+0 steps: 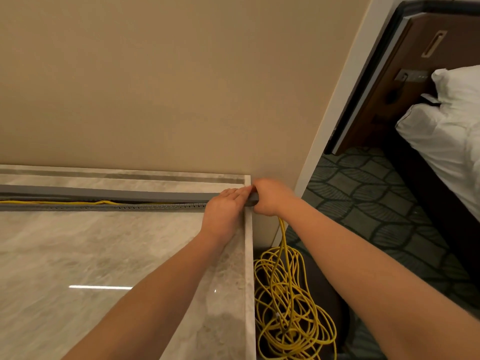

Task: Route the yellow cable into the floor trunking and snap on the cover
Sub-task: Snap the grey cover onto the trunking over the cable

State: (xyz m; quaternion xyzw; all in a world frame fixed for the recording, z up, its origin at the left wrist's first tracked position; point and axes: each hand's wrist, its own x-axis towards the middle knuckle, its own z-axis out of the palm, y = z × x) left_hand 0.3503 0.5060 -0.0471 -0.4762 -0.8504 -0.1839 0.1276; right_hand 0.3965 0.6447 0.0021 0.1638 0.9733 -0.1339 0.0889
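Along the far edge of the marble floor (104, 255), just before the wall, runs one grey trunking (104, 207) with one grey cover (104, 194) lying tilted over it. The front edge is not yet snapped down, so a gap stays open.

One yellow cable (65, 203) shows in that gap, already laid in the channel. It leaves at the floor's right edge and drops to a single loose coil (291, 302) on the carpet (363, 190) below.

Both hands work at the far right corner. The left hand (223, 209) lies flat on the cover with straight fingers, likely pressing it down to seat it. The right hand (267, 197) has its fingers curled round the cover's end, probably to line it up and keep the cable from lifting out.
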